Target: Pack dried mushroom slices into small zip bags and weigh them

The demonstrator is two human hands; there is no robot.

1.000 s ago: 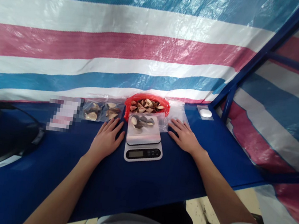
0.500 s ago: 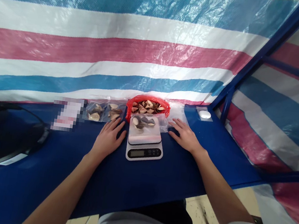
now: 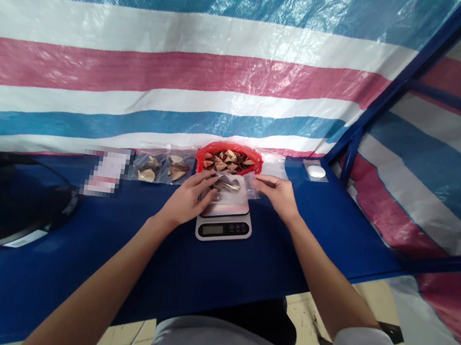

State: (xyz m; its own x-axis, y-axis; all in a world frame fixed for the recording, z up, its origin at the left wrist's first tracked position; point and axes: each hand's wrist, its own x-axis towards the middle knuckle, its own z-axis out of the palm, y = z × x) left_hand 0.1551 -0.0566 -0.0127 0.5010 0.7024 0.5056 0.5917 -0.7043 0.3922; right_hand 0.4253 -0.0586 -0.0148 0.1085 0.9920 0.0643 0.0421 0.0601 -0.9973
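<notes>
A clear plastic bag (image 3: 233, 184) with several dark-skinned, pale-cut dried slices lies across the plate of a white kitchen scale (image 3: 225, 211). My right hand (image 3: 276, 194) pinches the bag's right end between thumb and fingers. On the other side, my left hand (image 3: 189, 196) reaches over the scale's plate, its thumb and fingers closed around the bag's left end; part of the bag is hidden under them. The scale's display looks grey, and I cannot read it. Just behind the scale stands a red plastic bag (image 3: 201, 154), open at the top and full of similar slices.
Left of the red bag lie two filled clear bags (image 3: 146, 168) and a blurred-out item (image 3: 107, 172). A white oval case (image 3: 316, 172) rests at the back right. A black object (image 3: 9, 205) occupies the table's left side. Striped sheeting (image 3: 175, 75) and a blue frame (image 3: 354, 155) border the table.
Both hands have left the tabletop beside the scale and come inward onto the clear bag. My right hand has taken its right end, my left hand its left end.
</notes>
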